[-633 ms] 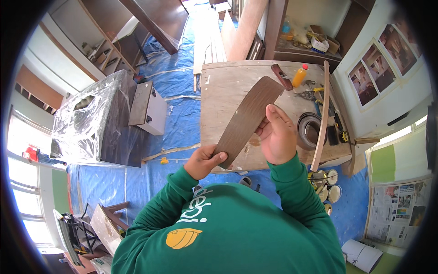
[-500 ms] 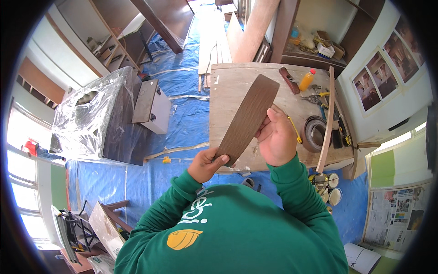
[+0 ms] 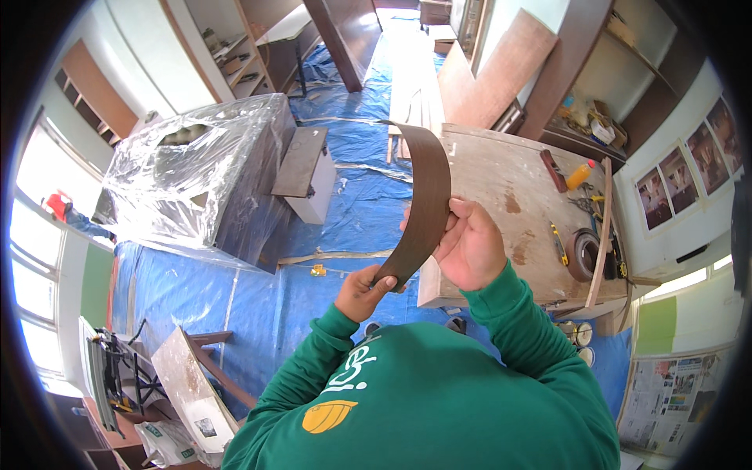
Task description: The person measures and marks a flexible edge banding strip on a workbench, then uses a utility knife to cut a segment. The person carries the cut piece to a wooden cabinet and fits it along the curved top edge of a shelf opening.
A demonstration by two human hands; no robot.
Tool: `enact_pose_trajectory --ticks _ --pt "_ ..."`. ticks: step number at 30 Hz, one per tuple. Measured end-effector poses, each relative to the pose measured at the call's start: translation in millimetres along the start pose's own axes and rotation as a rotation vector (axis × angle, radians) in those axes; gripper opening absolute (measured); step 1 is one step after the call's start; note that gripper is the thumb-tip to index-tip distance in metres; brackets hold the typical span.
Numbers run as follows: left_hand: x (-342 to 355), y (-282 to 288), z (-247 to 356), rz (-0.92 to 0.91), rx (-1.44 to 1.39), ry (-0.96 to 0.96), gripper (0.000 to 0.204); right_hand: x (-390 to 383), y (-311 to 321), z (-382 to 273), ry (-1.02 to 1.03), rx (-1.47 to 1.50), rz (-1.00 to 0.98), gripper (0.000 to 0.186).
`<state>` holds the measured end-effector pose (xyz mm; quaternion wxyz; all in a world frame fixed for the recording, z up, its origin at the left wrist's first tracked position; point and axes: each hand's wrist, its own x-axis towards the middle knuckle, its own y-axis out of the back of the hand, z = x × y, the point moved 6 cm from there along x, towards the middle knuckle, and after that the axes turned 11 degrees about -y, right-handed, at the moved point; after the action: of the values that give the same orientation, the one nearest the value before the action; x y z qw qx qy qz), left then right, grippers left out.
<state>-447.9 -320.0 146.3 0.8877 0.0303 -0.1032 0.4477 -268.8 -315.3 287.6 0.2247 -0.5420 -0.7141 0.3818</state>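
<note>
A dark brown wood-grain strip of edge banding rises in front of me, bowed along its length with its far end curling left. My left hand pinches the near end, thumb on top. Farther up, my right hand grips the strip by its right edge; its fingers pass behind, and fingertips show past the left edge. A wooden workbench stands under and beyond my right hand. On it lie a roll of brown banding and a yellow-handled cutter.
At the bench's right are a hand plane, an orange bottle, several tools and a long thin wooden strip. Blue sheeting covers the floor. A plastic-wrapped cabinet stands left; boards lean at lower left.
The brown strip has gone from nearly flat to bowed, its far end now curling left. My view has turned left, so the bench appears farther right. Both hands keep their hold.
</note>
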Motion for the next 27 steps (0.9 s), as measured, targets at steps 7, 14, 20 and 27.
enact_pose_trajectory --ticks 7,14,20,27 --pt "-43.8 58.2 0.8 0.09 -0.039 0.029 0.032 45.6 -39.2 55.1 -0.114 0.069 -0.038 0.042" --pt "-73.3 90.9 5.0 0.194 -0.069 0.06 0.033 80.9 -56.3 87.3 -0.113 -0.016 0.007 0.04" --pt "-81.4 105.4 0.0 0.292 -0.115 0.087 0.034 106.3 -63.3 102.1 -0.22 0.018 -0.026 0.04" --pt "-81.6 126.5 2.4 0.353 -0.042 0.116 0.033 135.2 -58.6 111.2 -0.306 0.126 -0.089 0.039"
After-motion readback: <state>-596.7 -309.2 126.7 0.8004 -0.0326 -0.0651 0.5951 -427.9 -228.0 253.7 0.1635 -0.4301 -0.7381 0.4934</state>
